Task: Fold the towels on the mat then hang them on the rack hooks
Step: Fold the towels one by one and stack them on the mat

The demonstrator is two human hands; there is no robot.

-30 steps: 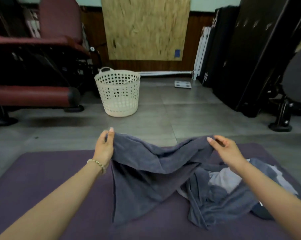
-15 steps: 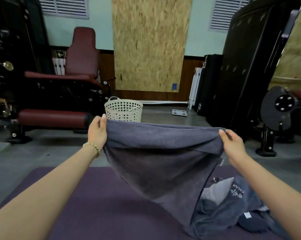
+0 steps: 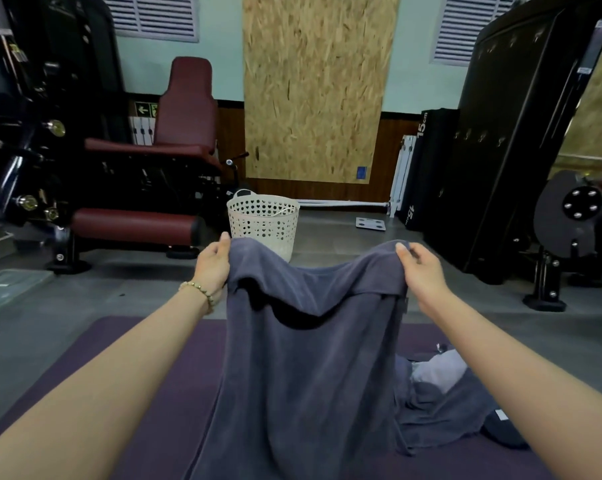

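Observation:
A dark grey towel (image 3: 310,368) hangs in front of me, held up by its top edge above the purple mat (image 3: 126,368). My left hand (image 3: 213,268) pinches the top left corner and my right hand (image 3: 422,273) pinches the top right corner. The top edge sags between them. More grey and pale towels (image 3: 441,393) lie in a heap on the mat at the right, partly hidden by the hanging towel and my right arm. A tall black rack with small hooks (image 3: 479,136) stands at the right.
A white perforated basket (image 3: 263,220) stands on the grey floor beyond the mat. Dark red gym benches and machines (image 3: 137,188) fill the left. A bathroom scale (image 3: 370,224) lies near the far wall. More black equipment (image 3: 569,216) stands at the far right.
Both hands lifted the towel off the mat and spread it by its top corners. They have since moved a little closer together, so the top edge sags and the towel hangs straight down.

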